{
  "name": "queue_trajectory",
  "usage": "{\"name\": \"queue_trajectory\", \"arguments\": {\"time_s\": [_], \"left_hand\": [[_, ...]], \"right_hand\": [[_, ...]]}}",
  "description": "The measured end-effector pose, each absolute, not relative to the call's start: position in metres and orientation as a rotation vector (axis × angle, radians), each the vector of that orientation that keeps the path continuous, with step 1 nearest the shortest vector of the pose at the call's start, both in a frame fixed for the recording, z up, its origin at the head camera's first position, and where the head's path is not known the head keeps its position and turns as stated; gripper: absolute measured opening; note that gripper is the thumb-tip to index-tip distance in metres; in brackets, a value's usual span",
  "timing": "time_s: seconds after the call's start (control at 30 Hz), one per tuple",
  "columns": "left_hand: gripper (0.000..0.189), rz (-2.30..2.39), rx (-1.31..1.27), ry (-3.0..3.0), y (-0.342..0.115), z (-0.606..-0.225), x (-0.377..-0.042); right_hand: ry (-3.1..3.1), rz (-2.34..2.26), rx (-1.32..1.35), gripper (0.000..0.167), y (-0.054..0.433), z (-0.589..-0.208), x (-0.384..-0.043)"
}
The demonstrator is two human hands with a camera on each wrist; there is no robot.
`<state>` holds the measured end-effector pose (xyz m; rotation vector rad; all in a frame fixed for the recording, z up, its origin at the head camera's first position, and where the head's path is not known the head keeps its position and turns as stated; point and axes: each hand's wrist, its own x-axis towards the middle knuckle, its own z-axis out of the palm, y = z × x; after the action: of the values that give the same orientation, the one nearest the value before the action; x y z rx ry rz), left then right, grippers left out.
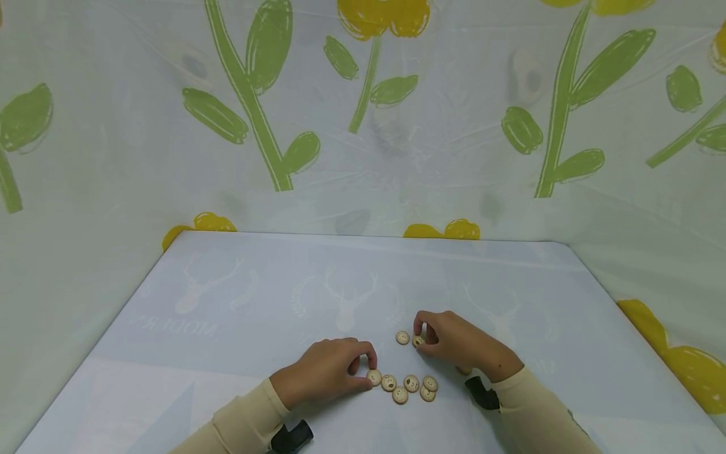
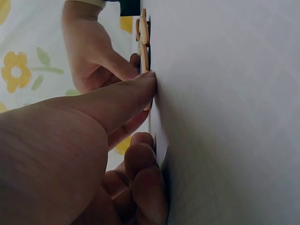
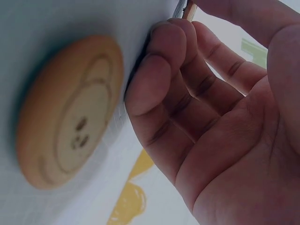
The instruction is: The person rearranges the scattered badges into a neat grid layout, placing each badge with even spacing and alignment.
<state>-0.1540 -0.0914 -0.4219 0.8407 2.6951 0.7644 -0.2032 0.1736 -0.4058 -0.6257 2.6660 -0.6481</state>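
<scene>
My left hand pinches a round wooden disc between thumb and forefinger, flat on the table. Farther back, my right hand grips another wooden disc by its edge, partly covered by the fingertips. Just left of that one lies a loose disc. Several more discs with small drawn faces lie right of the left hand, two of them overlapping. Close in the right wrist view lies a disc with an animal face, half hidden beneath the right wrist in the head view.
The pale table has faint deer-head prints. A white cloth with green stems and yellow flowers hangs behind and around it. Dark wrist devices sit under both cuffs, low over the tabletop.
</scene>
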Motion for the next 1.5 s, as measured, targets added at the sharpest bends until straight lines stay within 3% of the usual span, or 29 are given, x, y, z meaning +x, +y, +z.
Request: {"name": "queue_trajectory", "arguments": {"time_s": [1.5], "left_hand": [[0.022,0.764,0.853,2.699,-0.0919,-0.4222,-0.1543]], "right_hand": [[2.676,-0.688,-0.546,0.021,0.1731,-0.409,-0.2043]]}}
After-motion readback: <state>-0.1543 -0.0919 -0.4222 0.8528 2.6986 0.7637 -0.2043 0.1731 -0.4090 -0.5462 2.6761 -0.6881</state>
